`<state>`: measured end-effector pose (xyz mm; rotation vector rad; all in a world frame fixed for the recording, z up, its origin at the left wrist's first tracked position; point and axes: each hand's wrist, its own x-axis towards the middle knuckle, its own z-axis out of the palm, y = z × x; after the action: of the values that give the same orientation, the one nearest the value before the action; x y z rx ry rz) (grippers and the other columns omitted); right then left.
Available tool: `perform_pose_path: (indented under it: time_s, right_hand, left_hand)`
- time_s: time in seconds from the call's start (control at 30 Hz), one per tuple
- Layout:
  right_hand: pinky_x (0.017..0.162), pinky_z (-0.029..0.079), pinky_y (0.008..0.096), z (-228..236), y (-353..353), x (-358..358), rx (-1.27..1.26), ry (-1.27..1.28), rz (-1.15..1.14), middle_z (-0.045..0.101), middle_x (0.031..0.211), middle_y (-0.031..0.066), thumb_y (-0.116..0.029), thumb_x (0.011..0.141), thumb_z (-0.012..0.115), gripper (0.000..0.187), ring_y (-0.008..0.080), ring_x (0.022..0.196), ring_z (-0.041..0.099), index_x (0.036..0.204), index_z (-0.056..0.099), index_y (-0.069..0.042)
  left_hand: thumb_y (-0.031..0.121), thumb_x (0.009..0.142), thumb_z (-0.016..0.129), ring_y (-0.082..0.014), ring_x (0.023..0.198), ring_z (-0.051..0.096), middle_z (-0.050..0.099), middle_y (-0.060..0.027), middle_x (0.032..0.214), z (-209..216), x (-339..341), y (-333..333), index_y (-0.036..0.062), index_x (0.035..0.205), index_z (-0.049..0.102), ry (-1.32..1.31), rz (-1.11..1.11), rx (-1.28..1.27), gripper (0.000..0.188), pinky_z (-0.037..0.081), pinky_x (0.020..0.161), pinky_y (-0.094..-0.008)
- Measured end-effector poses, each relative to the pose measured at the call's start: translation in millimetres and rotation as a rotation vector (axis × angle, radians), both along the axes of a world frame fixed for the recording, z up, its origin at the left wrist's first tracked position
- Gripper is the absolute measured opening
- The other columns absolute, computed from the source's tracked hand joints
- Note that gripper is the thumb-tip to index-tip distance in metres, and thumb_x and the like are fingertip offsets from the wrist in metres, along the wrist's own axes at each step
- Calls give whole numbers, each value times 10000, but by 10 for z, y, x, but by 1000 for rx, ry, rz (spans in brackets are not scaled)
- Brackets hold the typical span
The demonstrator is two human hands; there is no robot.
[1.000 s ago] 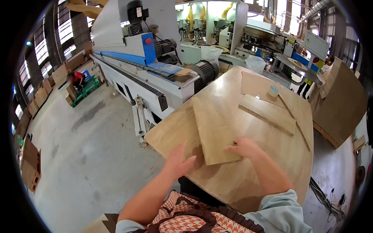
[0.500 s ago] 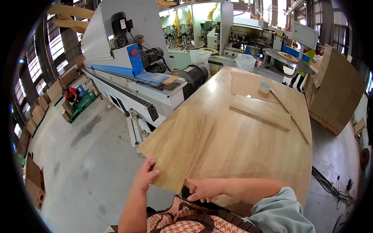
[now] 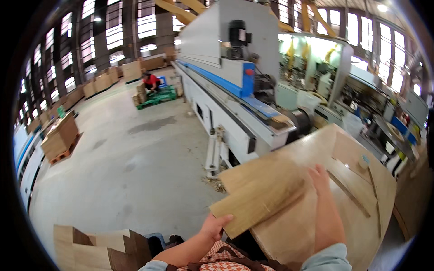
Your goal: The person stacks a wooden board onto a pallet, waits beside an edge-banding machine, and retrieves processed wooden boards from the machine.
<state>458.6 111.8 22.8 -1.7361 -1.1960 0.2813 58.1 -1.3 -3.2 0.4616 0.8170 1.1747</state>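
Note:
A long wood-grain panel (image 3: 257, 201) is raised at its near end over the large wood-topped table (image 3: 294, 232). My left hand (image 3: 213, 226) grips its near left corner, thumb on top. My right hand (image 3: 320, 178) is by the panel's far right end, smeared by motion. Whether its fingers hold that edge, I cannot make out. Beneath the raised panel, a second wood-grain board (image 3: 237, 174) shows at the table's left edge.
Toward the table's right lie a narrow board (image 3: 350, 185), a thin strip (image 3: 374, 189) and a tape roll (image 3: 363, 162). A long machine (image 3: 226, 106) stands beyond. Stacked wooden pieces (image 3: 86, 253) are at lower left. A person in red (image 3: 150, 81) crouches by a green pallet (image 3: 158, 97).
The view has swung left. The panel has been lifted off the board under it, my left hand now gripping its near corner. My right hand has moved from the near edge to the far end.

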Motion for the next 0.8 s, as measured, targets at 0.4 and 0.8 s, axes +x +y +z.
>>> perform_pose_path:
  time_s: [0.4, 0.8]
  right_hand:
    - [907, 408, 329, -40, -862, 293, -151, 781, 754, 506, 1208, 48, 118, 633, 629, 727, 211, 1128, 471, 1291, 360, -34]
    - [833, 462, 330, -127, -825, 213, -215, 636, 552, 563, 1095, 72, 164, 610, 608, 601, 193, 996, 542, 1167, 479, -22]
  left_hand:
    - [-43, 746, 658, -110, 897, 536, 547, -25, 983, 174, -222, 95, 86, 1139, 382, 429, -139, 526, 497, 471, 730, -261]
    - [12, 732, 698, -125, 1009, 506, 536, -33, 1078, -61, -259, 272, 61, 1201, 397, 460, -168, 608, 560, 447, 849, -301]
